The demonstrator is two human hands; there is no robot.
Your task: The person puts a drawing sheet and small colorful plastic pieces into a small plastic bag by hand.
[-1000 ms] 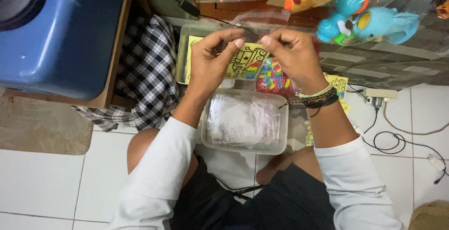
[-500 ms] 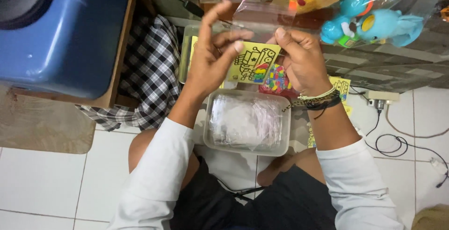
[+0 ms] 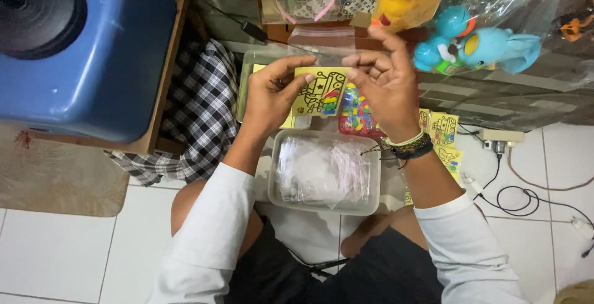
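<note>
Held up just above frame centre, at about twelve o'clock from the plastic tub (image 3: 325, 208): a small yellow picture card (image 3: 322, 90) with black line drawing and patches of colour. Left hand (image 3: 275, 90) closed on the card's left edge at nine o'clock, thumb and fingers pinching. Right hand (image 3: 383, 87) at three o'clock of the card, thumb and forefinger pinched at a clear plastic sleeve (image 3: 322, 38) rising toward twelve, remaining fingers spread loose. Judged light, thin and easily bent; sleeve slippery and limp, so best taken by the edges, never the printed face. Tub on the lap full of more clear sleeves. Further cards (image 3: 442, 134) on the floor at four o'clock. Blue toy (image 3: 476, 47) in a bag at two, blue drum (image 3: 86, 44) at ten
</note>
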